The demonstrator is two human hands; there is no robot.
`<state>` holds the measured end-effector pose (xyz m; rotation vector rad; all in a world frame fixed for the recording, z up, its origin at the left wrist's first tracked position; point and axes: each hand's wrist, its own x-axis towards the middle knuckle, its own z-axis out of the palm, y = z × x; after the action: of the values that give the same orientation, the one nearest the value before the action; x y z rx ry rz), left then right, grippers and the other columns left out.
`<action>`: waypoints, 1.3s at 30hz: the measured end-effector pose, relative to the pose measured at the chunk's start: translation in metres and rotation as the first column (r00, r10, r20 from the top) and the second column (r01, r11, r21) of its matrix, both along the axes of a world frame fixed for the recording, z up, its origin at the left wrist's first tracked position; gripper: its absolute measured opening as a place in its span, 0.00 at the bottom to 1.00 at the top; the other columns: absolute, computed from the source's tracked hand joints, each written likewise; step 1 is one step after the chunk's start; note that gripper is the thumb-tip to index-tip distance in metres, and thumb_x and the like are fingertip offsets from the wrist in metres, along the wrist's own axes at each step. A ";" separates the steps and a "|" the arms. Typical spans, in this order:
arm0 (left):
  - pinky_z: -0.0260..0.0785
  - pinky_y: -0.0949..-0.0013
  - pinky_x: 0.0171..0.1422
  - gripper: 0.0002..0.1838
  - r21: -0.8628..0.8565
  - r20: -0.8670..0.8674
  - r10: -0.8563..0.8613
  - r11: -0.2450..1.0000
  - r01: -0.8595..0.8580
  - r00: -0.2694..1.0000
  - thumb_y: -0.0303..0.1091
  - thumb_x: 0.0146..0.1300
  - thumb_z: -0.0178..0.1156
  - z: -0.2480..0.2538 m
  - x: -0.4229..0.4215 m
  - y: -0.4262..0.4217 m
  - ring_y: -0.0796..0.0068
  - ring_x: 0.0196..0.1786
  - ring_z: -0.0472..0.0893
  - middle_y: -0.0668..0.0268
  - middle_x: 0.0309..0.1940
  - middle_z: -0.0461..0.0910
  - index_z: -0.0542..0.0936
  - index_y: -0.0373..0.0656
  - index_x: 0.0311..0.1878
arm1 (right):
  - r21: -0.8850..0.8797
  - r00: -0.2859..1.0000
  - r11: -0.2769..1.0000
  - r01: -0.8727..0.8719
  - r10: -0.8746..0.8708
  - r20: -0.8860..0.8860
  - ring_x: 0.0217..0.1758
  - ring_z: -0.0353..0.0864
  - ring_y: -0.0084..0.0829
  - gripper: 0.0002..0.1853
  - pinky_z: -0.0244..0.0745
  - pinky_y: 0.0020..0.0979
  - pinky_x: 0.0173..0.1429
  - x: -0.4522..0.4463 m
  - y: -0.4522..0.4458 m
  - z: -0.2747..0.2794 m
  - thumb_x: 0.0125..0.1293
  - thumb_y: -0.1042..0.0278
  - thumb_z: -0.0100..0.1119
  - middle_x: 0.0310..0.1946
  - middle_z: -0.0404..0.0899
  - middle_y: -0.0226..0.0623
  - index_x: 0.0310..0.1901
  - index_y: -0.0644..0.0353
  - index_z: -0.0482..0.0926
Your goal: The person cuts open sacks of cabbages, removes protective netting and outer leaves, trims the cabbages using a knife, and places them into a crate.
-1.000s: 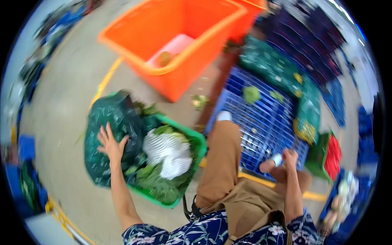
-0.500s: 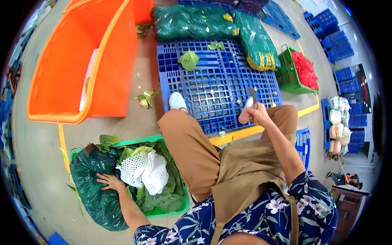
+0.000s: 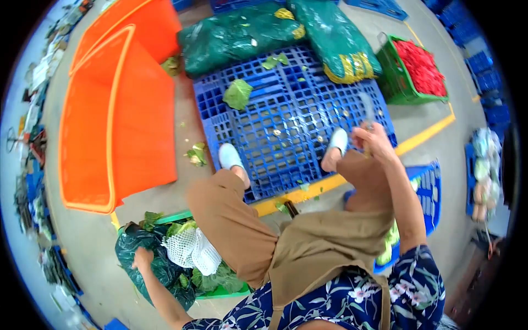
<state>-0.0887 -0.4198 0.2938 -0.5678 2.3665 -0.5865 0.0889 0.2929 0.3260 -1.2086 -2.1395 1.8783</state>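
My right hand (image 3: pixel 375 141) is closed round the handle of a knife (image 3: pixel 367 107), held above my right knee; its blade is smeared by motion. Low on the left, my left hand (image 3: pixel 143 259) has its fingers drawn together on a dark green plastic bag (image 3: pixel 170 286). The bag lies over the left part of a green crate (image 3: pixel 220 293) beside my left leg. White foam netting (image 3: pixel 190 250) rests in that crate among large green cabbage leaves (image 3: pixel 217 279).
A blue pallet (image 3: pixel 280 132) under my feet bears a loose leaf (image 3: pixel 238 94) and filled green sacks (image 3: pixel 242 41). Orange bins (image 3: pixel 143 126) stand left. A green crate of red material (image 3: pixel 407 93) is at the right; a blue crate (image 3: pixel 429 203) with pale green vegetables stands by my right leg.
My left hand has gone from spread flat on the bag to fingers closed on it. My right hand with the knife has shifted right. The view has tilted, and the blue crate shows more.
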 end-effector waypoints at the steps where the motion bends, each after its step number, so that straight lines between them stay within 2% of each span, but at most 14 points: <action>1: 0.64 0.39 0.56 0.23 0.159 -0.082 -0.102 0.981 0.114 0.991 0.46 0.59 0.59 0.010 -0.017 0.027 0.50 0.53 0.78 0.53 0.50 0.79 0.78 0.40 0.52 | 0.007 0.999 0.999 0.033 -0.033 -0.024 0.22 0.75 0.25 0.09 0.70 0.26 0.27 -0.001 0.008 0.005 0.61 0.67 0.61 0.21 0.77 0.34 0.29 0.63 0.76; 3: 0.72 0.57 0.48 0.21 0.475 -0.274 -0.326 0.772 0.422 0.905 0.44 0.59 0.58 0.020 -0.054 0.085 0.48 0.45 0.80 0.46 0.39 0.81 0.79 0.34 0.46 | -0.066 0.985 0.984 0.163 -0.165 -0.039 0.22 0.75 0.24 0.08 0.71 0.27 0.26 0.001 0.032 -0.012 0.63 0.68 0.59 0.23 0.77 0.35 0.30 0.63 0.76; 5: 0.72 0.56 0.49 0.20 0.741 -0.413 -0.298 0.439 0.507 0.861 0.38 0.57 0.62 -0.008 -0.104 0.162 0.49 0.44 0.80 0.49 0.40 0.81 0.78 0.39 0.51 | -0.013 0.984 0.986 0.165 -0.165 -0.064 0.21 0.74 0.22 0.08 0.70 0.25 0.26 -0.007 0.036 -0.003 0.63 0.68 0.60 0.22 0.77 0.33 0.31 0.63 0.76; 8: 0.72 0.54 0.52 0.33 0.689 -0.496 -0.578 0.193 0.699 0.648 0.38 0.51 0.67 -0.081 -0.182 0.296 0.49 0.49 0.78 0.51 0.45 0.79 0.69 0.50 0.62 | 0.000 0.980 0.983 0.186 -0.186 -0.077 0.21 0.73 0.21 0.08 0.67 0.23 0.27 -0.021 0.029 0.017 0.63 0.70 0.59 0.22 0.76 0.32 0.29 0.60 0.72; 10: 0.72 0.55 0.53 0.40 0.654 -0.361 -0.766 0.199 0.730 0.532 0.33 0.48 0.67 -0.131 -0.228 0.378 0.50 0.53 0.76 0.55 0.53 0.73 0.62 0.56 0.66 | -0.111 0.963 0.963 0.246 -0.256 -0.084 0.21 0.72 0.22 0.08 0.67 0.24 0.26 -0.024 0.031 0.019 0.64 0.72 0.56 0.22 0.75 0.34 0.29 0.60 0.69; 14: 0.58 0.29 0.57 0.40 0.438 -0.300 -0.879 0.217 0.872 0.370 0.23 0.52 0.58 -0.212 -0.266 0.515 0.55 0.69 0.59 0.62 0.69 0.57 0.61 0.65 0.68 | -0.224 0.988 0.963 0.152 -0.150 0.026 0.22 0.74 0.24 0.12 0.70 0.23 0.24 -0.037 0.046 0.014 0.62 0.70 0.58 0.21 0.75 0.37 0.25 0.58 0.66; 20: 0.41 0.25 0.66 0.42 0.290 -0.219 -0.942 0.185 0.939 0.253 0.29 0.54 0.61 -0.338 -0.288 0.569 0.56 0.77 0.45 0.66 0.75 0.45 0.57 0.71 0.71 | 0.117 0.969 0.976 -0.182 0.157 0.192 0.30 0.73 0.19 0.09 0.71 0.23 0.32 -0.153 0.171 -0.123 0.63 0.66 0.56 0.30 0.74 0.30 0.41 0.61 0.72; 22: 0.39 0.27 0.68 0.32 0.325 -0.432 -0.876 0.070 0.943 0.214 0.29 0.52 0.61 -0.360 -0.301 0.559 0.59 0.77 0.46 0.64 0.72 0.55 0.70 0.62 0.63 | 0.328 0.950 0.897 -0.297 0.242 0.199 0.41 0.74 0.25 0.24 0.71 0.27 0.46 -0.213 0.236 -0.194 0.62 0.62 0.57 0.39 0.76 0.35 0.56 0.67 0.69; 26: 0.46 0.34 0.69 0.17 0.419 -0.665 -0.725 -0.162 0.893 0.181 0.25 0.47 0.59 -0.356 -0.337 0.538 0.59 0.58 0.73 0.62 0.44 0.78 0.76 0.49 0.43 | 0.730 0.948 0.640 -0.240 0.316 0.035 0.60 0.73 0.44 0.32 0.66 0.36 0.62 -0.365 0.315 -0.273 0.60 0.58 0.58 0.55 0.73 0.55 0.63 0.65 0.64; 29: 0.64 0.48 0.59 0.13 0.574 -0.642 -0.455 0.249 0.780 0.617 0.35 0.51 0.61 -0.309 -0.354 0.550 0.53 0.40 0.78 0.54 0.29 0.78 0.74 0.42 0.40 | 0.692 0.950 0.686 -0.227 0.311 0.003 0.58 0.74 0.43 0.31 0.66 0.36 0.62 -0.439 0.297 -0.268 0.61 0.60 0.57 0.54 0.74 0.50 0.65 0.58 0.64; 30: 0.64 0.50 0.58 0.16 0.399 -0.743 -0.494 0.214 0.892 0.451 0.36 0.48 0.63 -0.305 -0.370 0.549 0.53 0.39 0.78 0.53 0.29 0.78 0.74 0.43 0.40 | 0.740 0.936 0.637 -0.215 0.351 -0.030 0.58 0.74 0.44 0.31 0.67 0.36 0.60 -0.457 0.289 -0.271 0.61 0.61 0.57 0.54 0.74 0.51 0.66 0.57 0.63; 32: 0.56 0.42 0.64 0.19 0.196 -0.893 -0.425 -0.074 0.978 0.147 0.28 0.41 0.65 -0.286 -0.406 0.560 0.55 0.56 0.73 0.59 0.45 0.76 0.74 0.48 0.41 | 0.924 0.790 0.381 -0.008 0.569 -0.228 0.45 0.79 0.42 0.22 0.72 0.38 0.51 -0.506 0.301 -0.310 0.58 0.62 0.55 0.42 0.79 0.50 0.55 0.58 0.74; 34: 0.47 0.34 0.68 0.20 0.115 -0.867 -0.495 -0.099 0.988 0.051 0.23 0.39 0.64 -0.274 -0.436 0.587 0.54 0.72 0.58 0.59 0.66 0.61 0.73 0.45 0.40 | 0.903 0.836 0.339 -0.265 0.548 0.040 0.62 0.64 0.45 0.25 0.61 0.50 0.63 -0.533 0.287 -0.299 0.58 0.65 0.53 0.58 0.67 0.46 0.60 0.55 0.69; 39: 0.47 0.33 0.69 0.34 0.164 -0.768 -0.622 0.036 0.986 0.151 0.22 0.41 0.63 -0.298 -0.488 0.647 0.56 0.74 0.54 0.59 0.69 0.58 0.66 0.50 0.56 | 0.897 0.900 0.286 -0.336 0.377 0.217 0.68 0.60 0.49 0.26 0.52 0.60 0.68 -0.578 0.287 -0.330 0.57 0.68 0.49 0.62 0.68 0.42 0.61 0.54 0.68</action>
<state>-0.5768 0.2268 -0.0042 1.4737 2.9485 0.1143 -0.4892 0.5797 -0.0041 -0.3946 -2.8665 0.3398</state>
